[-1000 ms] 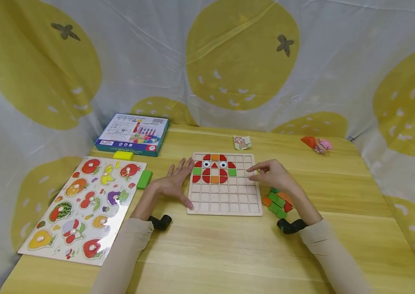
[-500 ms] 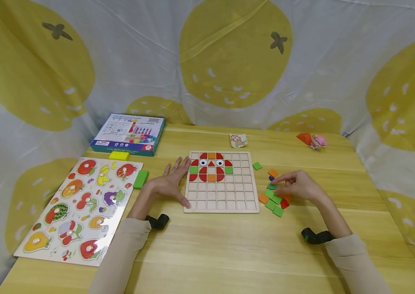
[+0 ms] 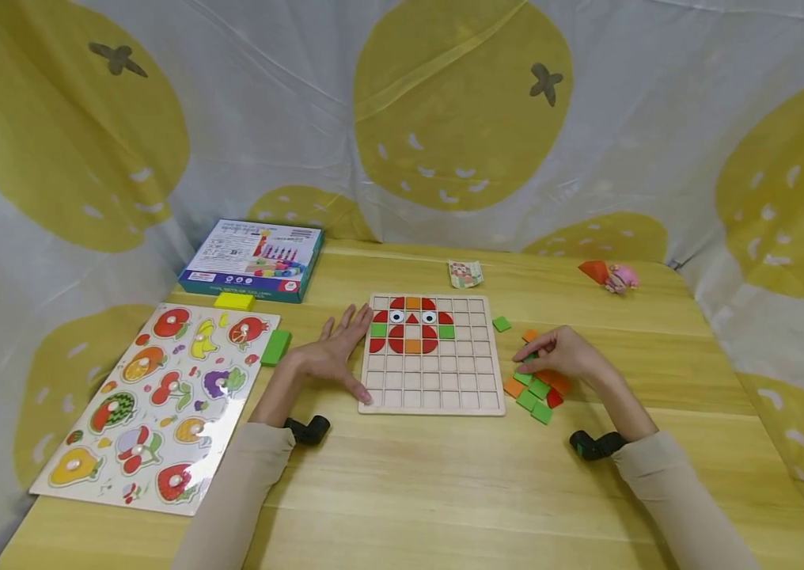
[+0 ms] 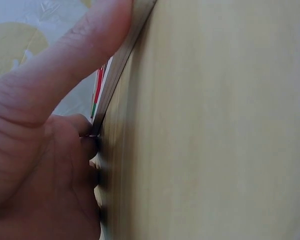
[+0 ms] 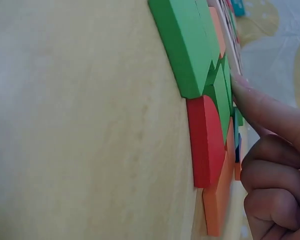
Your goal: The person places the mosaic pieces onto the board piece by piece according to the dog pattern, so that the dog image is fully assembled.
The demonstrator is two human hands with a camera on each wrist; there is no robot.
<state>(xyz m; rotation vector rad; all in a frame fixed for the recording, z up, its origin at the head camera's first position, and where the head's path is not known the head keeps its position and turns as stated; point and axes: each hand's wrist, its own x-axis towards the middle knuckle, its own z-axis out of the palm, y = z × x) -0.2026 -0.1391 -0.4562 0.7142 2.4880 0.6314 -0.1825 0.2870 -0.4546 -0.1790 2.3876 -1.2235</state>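
A pale wooden grid board [image 3: 438,381] holds red, orange and green tiles in an owl-like face in its upper left part. My left hand [image 3: 331,355] lies spread against the board's left edge, its thumb at the near left corner. In the left wrist view that thumb [image 4: 65,65] rests along the board's rim. Right of the board is a heap of green tiles [image 3: 540,412] and orange ones. My right hand [image 3: 566,355] hovers low over it, thumb and forefinger stretched to the green tiles with a gap between them. The red piece [image 5: 207,142] lies beside the thumb.
A lone green tile [image 3: 502,324] lies right of the board. A fruit puzzle board [image 3: 160,404], a yellow block [image 3: 234,302], a green block [image 3: 276,348] and a box [image 3: 252,261] stand left. Behind are a small picture card [image 3: 465,274] and a pink toy [image 3: 621,279].
My right hand has gone from the board's right side to the tile heap, then shifted slightly left over it. My left hand stays at the board's edge.
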